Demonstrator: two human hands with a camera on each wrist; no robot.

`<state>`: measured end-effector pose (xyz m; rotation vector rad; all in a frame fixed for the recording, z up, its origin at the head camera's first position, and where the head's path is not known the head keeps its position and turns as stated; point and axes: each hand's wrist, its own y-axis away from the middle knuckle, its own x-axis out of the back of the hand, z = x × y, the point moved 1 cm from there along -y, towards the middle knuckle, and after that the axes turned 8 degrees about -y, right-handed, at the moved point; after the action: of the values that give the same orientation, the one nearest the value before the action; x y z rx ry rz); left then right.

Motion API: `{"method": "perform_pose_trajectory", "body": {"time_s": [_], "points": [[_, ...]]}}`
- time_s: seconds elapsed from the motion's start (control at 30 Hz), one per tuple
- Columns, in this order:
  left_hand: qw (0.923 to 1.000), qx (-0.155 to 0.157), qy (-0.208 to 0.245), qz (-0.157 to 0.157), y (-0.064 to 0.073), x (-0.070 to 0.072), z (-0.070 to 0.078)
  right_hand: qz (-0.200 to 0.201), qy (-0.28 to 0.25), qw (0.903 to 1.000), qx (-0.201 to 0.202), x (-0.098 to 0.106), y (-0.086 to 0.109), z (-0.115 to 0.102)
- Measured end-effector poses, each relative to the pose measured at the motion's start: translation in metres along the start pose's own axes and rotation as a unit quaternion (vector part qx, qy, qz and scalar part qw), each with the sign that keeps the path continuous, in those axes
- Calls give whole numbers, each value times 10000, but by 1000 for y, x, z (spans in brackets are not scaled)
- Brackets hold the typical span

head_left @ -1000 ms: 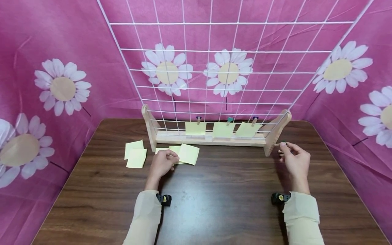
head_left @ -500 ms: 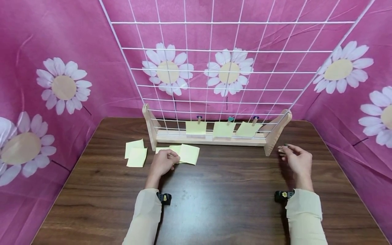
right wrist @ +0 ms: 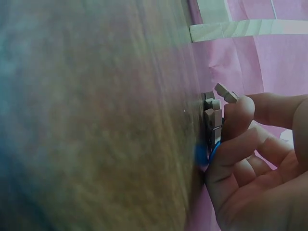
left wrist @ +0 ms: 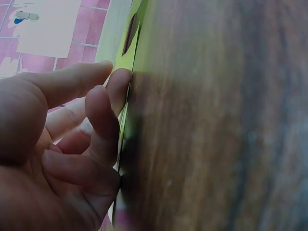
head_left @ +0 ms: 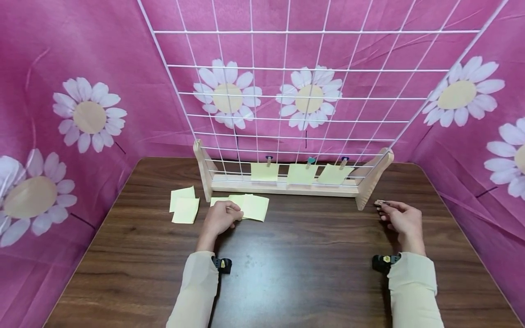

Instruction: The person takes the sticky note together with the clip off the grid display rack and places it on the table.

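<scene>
"What is the right hand (head_left: pixel 404 223) doing?"

"It pinches a wooden clothespin (right wrist: pixel 226 94) between thumb and forefinger, just above the worktop (head_left: pixel 303 255), to the right of the rack's wooden foot (head_left: pixel 371 182). More clothespins (right wrist: pixel 213 120) sit right beside those fingertips, with a blurred blue bit near them."

"And the left hand (head_left: pixel 221 218)?"

"Its fingers are bent and touch a spread of overlapping yellow notes (head_left: pixel 257 208) in front of the rack. I can't tell whether they pinch a sheet or only rest on it."

"Any other paper about?"

"Two overlapping notes (head_left: pixel 185 211) lie on the worktop to the left of that spread. Three more notes (head_left: pixel 302 174) hang in a row low on the white wire grid (head_left: pixel 348 97), each under its own clip: dark blue tops on the outer two, teal on the middle clip (head_left: pixel 310 162). The rightmost note tilts."

"What's behind it?"

"A pink backdrop (head_left: pixel 156 105) printed with big white daisies."
</scene>
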<state>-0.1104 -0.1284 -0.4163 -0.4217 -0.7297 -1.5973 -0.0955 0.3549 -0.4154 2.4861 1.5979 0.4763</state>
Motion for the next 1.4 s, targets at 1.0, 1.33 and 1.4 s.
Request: {"method": "perform_pose_trajectory", "body": {"time_s": [1.0,1.33,1.4], "points": [[9997,-76,245,46,1,2,-2,-530,262,9960,673,2,9,-16],[9987,-88,458,222,0,4,-2,-2059,1275,9626,1218,-9,25,-36],[9979,-117,557,297,-1,4,0,-2233,1274,9575,1304,-15,28,-41]]}}
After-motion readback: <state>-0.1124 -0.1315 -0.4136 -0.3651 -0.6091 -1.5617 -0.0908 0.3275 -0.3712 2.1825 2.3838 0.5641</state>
